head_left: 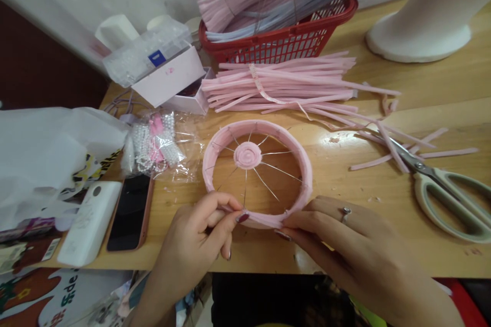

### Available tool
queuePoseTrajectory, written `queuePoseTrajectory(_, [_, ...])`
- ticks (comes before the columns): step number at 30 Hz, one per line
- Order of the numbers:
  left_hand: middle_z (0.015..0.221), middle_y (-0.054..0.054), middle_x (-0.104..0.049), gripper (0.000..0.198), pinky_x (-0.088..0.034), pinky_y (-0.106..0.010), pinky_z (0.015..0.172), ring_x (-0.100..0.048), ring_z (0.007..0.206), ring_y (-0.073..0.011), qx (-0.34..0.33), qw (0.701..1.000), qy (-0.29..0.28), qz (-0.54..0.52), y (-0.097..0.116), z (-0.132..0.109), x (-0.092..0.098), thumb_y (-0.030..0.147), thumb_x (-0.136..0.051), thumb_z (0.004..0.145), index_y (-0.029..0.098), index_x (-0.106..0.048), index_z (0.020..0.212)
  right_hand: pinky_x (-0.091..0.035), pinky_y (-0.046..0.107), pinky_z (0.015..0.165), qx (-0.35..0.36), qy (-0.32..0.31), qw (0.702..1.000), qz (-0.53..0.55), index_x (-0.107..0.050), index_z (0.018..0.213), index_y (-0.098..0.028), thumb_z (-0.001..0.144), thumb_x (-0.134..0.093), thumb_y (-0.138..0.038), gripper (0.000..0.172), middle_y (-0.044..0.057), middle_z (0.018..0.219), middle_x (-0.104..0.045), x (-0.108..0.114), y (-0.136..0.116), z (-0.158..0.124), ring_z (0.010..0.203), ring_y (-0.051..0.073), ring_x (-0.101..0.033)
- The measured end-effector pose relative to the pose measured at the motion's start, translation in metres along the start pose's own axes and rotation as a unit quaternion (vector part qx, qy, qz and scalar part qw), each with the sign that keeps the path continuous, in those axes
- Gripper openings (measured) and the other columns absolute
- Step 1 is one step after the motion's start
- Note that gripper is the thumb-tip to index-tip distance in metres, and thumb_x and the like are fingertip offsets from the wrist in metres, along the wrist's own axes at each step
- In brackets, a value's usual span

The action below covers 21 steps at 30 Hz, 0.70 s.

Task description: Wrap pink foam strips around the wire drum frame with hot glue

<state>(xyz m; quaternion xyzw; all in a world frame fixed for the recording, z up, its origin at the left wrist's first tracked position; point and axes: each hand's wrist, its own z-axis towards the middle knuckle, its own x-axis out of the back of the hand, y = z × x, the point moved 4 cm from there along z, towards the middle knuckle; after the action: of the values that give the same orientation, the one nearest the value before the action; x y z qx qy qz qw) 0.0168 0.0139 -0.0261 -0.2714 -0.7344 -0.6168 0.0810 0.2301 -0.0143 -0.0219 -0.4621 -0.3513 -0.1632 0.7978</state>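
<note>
A pink fuzzy ring (303, 163) rests on the wooden table. Thin wire spokes run inside it around a coiled pink disc (247, 155), and some spoke ends poke past the rim. My left hand (203, 235) pinches the near rim at its left, thumb and forefinger closed near the end of a wire. With fingers closed, my right hand (337, 245) grips the same rim farther right. Between the two hands the pink band looks stretched along the front edge. The fingers partly hide the rim there.
Scissors (422, 167) lie at the right by cut pink strips (448, 153). Behind the ring is a pile of pink stems (284, 84), then a red basket (268, 46). A bag of beads (164, 143), a phone (130, 212) and a white power bank (90, 222) are at left.
</note>
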Motion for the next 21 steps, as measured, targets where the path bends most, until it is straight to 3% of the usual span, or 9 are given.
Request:
queuePoseTrajectory(3, [0.042,0.008,-0.059,0.010,-0.038,-0.016,0.039,-0.055,0.037,-0.0086,-0.001,1.000,-0.006,0.005,0.003,0.000,-0.001,0.030,-0.060,0.092,0.023,-0.066,0.090,-0.043,0.026,0.060,-0.001,-0.002,1.000,0.004,-0.062,0.103,-0.020,0.103,-0.050,-0.020,0.012,0.001,0.080,-0.067,0.001,0.000,0.001,0.067,0.014,-0.061])
queuePoseTrajectory(8, [0.041,0.009,-0.055,0.011,-0.038,-0.017,0.041,-0.051,0.036,-0.0086,0.037,0.999,0.034,0.011,0.006,-0.003,0.000,0.031,-0.061,0.090,0.023,-0.067,0.086,-0.044,0.027,0.061,-0.006,-0.009,1.000,0.009,-0.063,0.103,-0.020,0.103,-0.050,-0.021,0.013,0.001,0.081,-0.067,0.001,0.002,-0.001,0.068,0.014,-0.061])
queuePoseTrajectory(13, [0.040,0.009,-0.053,0.011,-0.041,-0.018,0.043,-0.048,0.035,-0.0083,0.021,0.998,0.035,0.036,0.011,-0.004,0.001,0.031,-0.061,0.090,0.023,-0.067,0.083,-0.045,0.027,0.060,-0.006,-0.007,1.000,0.022,-0.062,0.103,-0.020,0.103,-0.051,-0.020,0.011,0.001,0.081,-0.066,0.001,0.003,0.000,0.067,0.014,-0.061])
queuePoseTrajectory(21, [0.039,0.011,-0.050,0.013,-0.036,-0.014,0.039,-0.046,0.032,-0.0062,-0.022,0.998,-0.027,0.044,0.013,0.003,0.004,0.029,-0.059,0.092,0.025,-0.067,0.084,-0.044,0.027,0.061,-0.002,-0.014,0.999,0.037,-0.060,0.103,-0.021,0.104,-0.050,-0.023,0.010,0.001,0.082,-0.067,0.003,0.004,0.004,0.069,0.014,-0.061])
